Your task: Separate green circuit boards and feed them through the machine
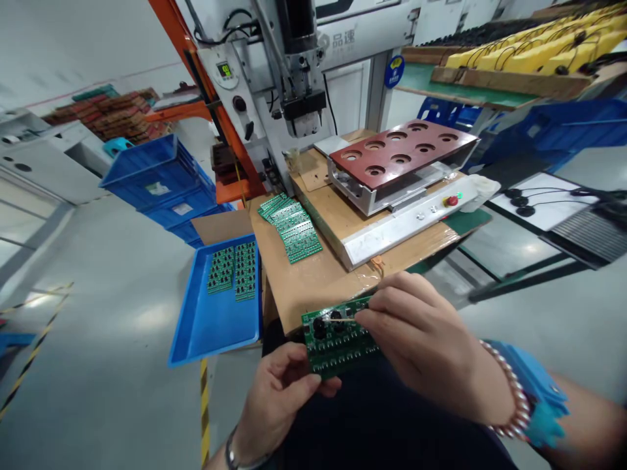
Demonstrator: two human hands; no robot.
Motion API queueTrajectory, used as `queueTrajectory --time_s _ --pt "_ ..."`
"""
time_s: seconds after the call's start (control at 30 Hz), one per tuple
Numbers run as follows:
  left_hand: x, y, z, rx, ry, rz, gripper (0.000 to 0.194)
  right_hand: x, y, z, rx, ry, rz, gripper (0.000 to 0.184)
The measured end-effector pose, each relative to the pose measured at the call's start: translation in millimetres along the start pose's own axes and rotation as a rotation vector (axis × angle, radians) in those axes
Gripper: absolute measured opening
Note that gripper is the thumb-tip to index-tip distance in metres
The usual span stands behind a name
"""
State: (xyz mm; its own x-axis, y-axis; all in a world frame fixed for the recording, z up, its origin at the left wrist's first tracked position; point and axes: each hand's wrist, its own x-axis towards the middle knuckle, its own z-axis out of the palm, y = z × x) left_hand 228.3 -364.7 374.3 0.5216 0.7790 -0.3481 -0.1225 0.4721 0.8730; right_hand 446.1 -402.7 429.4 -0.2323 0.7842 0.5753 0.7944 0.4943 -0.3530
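My left hand [284, 395] grips the near left corner of a green circuit board [337, 352], thumb on top and fingers beneath. Round black components [319, 328] stand on the board near its left end. In my right hand [416, 339] a thin pale stick [341, 320] is pinched, its tip touching or just over one of the black components. The right hand covers the board's right end. The board is tilted above my lap, at the front edge of the brown-covered table [289, 290].
Several green boards [296, 232] lie overlapping on the table. Left of it, a blue tray [196, 326] holds stacked boards with black parts. Behind stands a machine with a vertical head [304, 108], a red fixture plate [406, 150] with round recesses, and a control bar [386, 232]. Blue crates [157, 170] stand left.
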Motion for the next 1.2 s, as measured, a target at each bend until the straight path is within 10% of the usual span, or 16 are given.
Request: queueTrajectory --time_s 1.2 --pt "-2.4 1.8 3.8 -0.141 0.047 -0.004 0.016 -6.5 3.2 -7.3 -0.035 0.009 0.012 0.016"
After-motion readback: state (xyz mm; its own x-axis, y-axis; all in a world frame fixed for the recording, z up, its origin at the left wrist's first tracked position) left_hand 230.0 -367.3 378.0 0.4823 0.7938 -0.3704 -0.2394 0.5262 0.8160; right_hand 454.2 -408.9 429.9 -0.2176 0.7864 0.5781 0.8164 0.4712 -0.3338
